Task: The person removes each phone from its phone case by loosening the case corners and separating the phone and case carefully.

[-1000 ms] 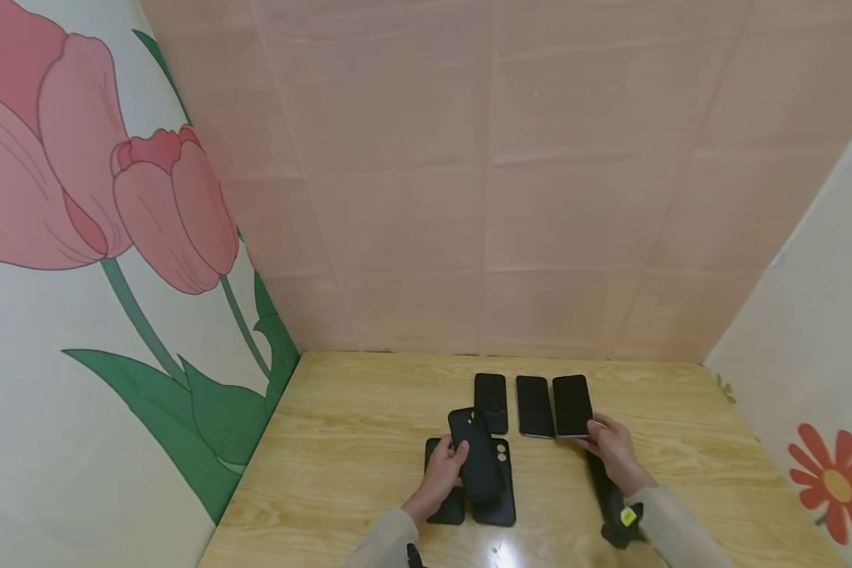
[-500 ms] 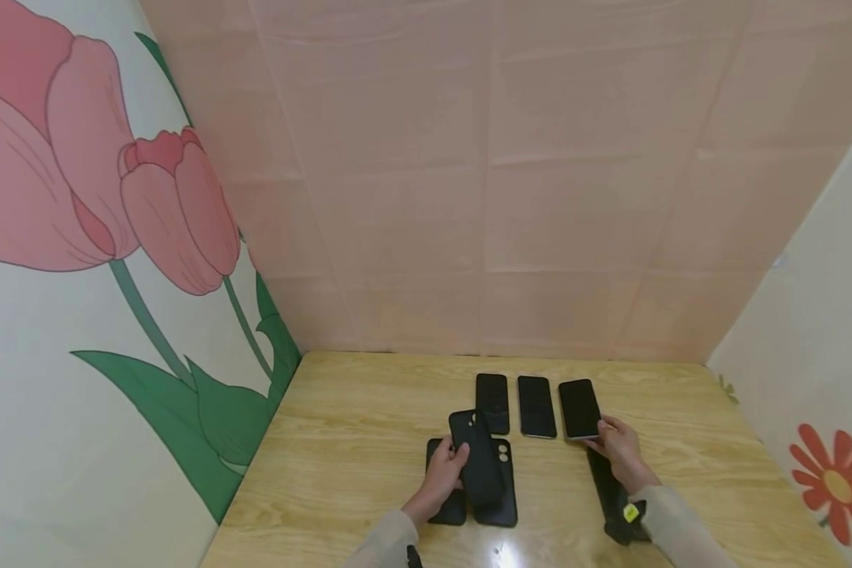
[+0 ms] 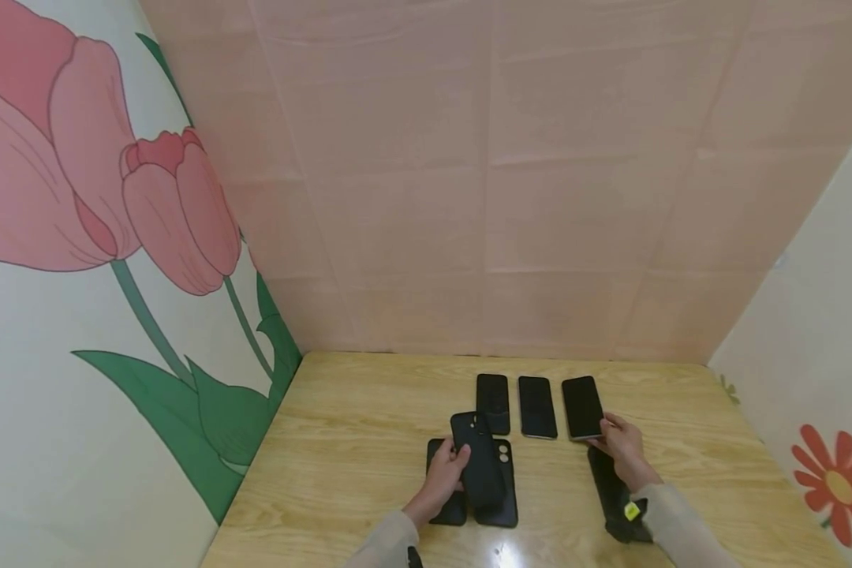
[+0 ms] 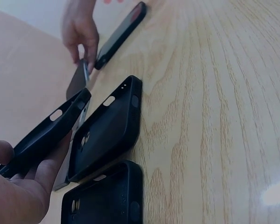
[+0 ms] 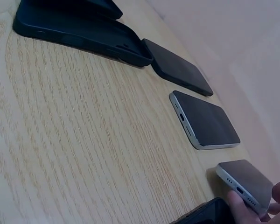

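Note:
My left hand point(image 3: 440, 477) grips a black phone case point(image 3: 477, 465), fingers on one side and thumb on the other. In the left wrist view this case point(image 4: 46, 130) is tilted above the table. Below it lie two more black cases, the right one point(image 3: 506, 505) and the left one point(image 3: 450, 509), partly covered by hand and held case. My right hand point(image 3: 621, 450) pinches the near end of a dark-screened phone point(image 3: 582, 408). The right wrist view shows that phone point(image 5: 249, 179) tilted, with a silvery edge. Just below that hand lies a long black phone-shaped thing point(image 3: 606, 481), partly hidden by the wrist.
Left of the held phone a silver-edged phone point(image 3: 537, 407) lies face up, with a black-edged phone point(image 3: 493, 398) beyond it. The wooden table point(image 3: 355, 418) meets a pink-covered back wall point(image 3: 483, 237) and printed side walls.
My right hand has shifted slightly right with the phone, widening the gap to the middle phone. The left hand and its case have stayed nearly still.

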Action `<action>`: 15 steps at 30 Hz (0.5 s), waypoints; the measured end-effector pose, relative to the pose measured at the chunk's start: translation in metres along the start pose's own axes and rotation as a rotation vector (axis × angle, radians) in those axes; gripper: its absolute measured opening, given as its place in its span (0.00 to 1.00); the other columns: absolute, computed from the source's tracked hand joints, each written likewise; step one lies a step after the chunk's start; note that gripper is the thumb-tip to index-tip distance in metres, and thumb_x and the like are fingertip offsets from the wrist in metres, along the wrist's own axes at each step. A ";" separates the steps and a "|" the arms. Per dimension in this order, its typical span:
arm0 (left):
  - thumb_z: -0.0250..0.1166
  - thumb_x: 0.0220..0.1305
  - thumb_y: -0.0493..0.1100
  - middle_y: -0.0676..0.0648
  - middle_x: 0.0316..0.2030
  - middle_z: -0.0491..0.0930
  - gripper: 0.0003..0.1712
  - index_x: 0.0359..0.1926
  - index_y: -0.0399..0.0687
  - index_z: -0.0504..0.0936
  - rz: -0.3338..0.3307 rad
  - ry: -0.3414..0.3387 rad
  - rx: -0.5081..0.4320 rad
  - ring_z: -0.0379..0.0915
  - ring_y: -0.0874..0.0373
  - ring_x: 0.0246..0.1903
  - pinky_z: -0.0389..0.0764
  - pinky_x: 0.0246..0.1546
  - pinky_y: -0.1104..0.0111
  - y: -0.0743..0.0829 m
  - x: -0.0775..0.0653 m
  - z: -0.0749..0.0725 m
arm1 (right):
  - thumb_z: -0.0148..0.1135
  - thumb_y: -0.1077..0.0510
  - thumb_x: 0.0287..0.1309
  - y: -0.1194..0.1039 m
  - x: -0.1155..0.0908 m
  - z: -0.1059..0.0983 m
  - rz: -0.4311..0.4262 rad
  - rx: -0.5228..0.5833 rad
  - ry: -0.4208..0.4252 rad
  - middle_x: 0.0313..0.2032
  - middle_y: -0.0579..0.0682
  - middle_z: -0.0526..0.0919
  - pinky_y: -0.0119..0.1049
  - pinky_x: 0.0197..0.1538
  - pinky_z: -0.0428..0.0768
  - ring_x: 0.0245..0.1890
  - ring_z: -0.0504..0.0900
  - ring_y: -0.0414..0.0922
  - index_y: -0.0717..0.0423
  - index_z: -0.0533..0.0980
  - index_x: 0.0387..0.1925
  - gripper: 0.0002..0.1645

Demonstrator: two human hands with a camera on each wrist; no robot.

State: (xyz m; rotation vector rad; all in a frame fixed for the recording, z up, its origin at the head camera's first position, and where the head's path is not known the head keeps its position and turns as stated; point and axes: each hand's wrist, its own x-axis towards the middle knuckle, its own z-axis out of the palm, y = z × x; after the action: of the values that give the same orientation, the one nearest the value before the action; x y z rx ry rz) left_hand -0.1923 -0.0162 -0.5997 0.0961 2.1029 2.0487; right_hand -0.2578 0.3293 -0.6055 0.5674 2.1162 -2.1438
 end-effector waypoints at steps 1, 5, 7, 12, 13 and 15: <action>0.51 0.78 0.48 0.44 0.38 0.81 0.21 0.59 0.36 0.69 -0.001 -0.001 0.002 0.81 0.53 0.35 0.84 0.31 0.58 -0.001 0.000 0.000 | 0.38 0.62 0.76 -0.001 0.001 0.000 0.010 -0.009 0.004 0.68 0.78 0.51 0.34 0.51 0.80 0.49 0.78 0.48 0.73 0.43 0.73 0.33; 0.51 0.78 0.49 0.46 0.37 0.81 0.21 0.59 0.36 0.69 -0.005 -0.008 0.004 0.81 0.54 0.35 0.84 0.31 0.59 -0.002 0.000 0.000 | 0.37 0.60 0.76 -0.003 0.004 0.001 0.041 -0.042 0.029 0.70 0.78 0.49 0.34 0.52 0.79 0.64 0.65 0.60 0.72 0.41 0.74 0.34; 0.51 0.78 0.49 0.46 0.37 0.80 0.21 0.59 0.37 0.70 -0.007 -0.009 0.005 0.81 0.55 0.34 0.84 0.31 0.60 -0.002 0.000 0.000 | 0.38 0.60 0.75 -0.004 0.005 0.002 0.044 -0.067 0.038 0.69 0.78 0.50 0.37 0.55 0.78 0.66 0.61 0.62 0.73 0.41 0.74 0.35; 0.51 0.78 0.49 0.47 0.36 0.80 0.21 0.59 0.37 0.70 -0.008 -0.005 0.010 0.80 0.55 0.34 0.84 0.31 0.60 -0.001 0.000 0.000 | 0.40 0.61 0.71 -0.008 0.004 0.003 0.001 -0.162 0.064 0.67 0.80 0.53 0.51 0.66 0.65 0.66 0.60 0.66 0.78 0.45 0.71 0.35; 0.51 0.77 0.49 0.47 0.36 0.80 0.21 0.59 0.37 0.70 -0.014 -0.003 0.007 0.80 0.55 0.34 0.83 0.31 0.60 -0.001 0.000 0.000 | 0.41 0.61 0.70 -0.009 0.004 0.003 -0.006 -0.185 0.070 0.66 0.80 0.53 0.53 0.68 0.61 0.67 0.60 0.67 0.79 0.46 0.70 0.36; 0.51 0.78 0.50 0.47 0.35 0.80 0.21 0.59 0.37 0.70 -0.016 -0.001 0.010 0.80 0.56 0.33 0.83 0.31 0.61 -0.001 0.000 0.000 | 0.42 0.59 0.69 -0.011 0.002 0.003 -0.007 -0.217 0.078 0.67 0.79 0.53 0.55 0.70 0.55 0.68 0.57 0.68 0.79 0.47 0.70 0.37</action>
State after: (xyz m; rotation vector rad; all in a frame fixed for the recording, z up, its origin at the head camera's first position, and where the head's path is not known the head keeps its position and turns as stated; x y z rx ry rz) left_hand -0.1923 -0.0159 -0.6006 0.0808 2.1072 2.0283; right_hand -0.2642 0.3269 -0.5958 0.6308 2.3540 -1.8900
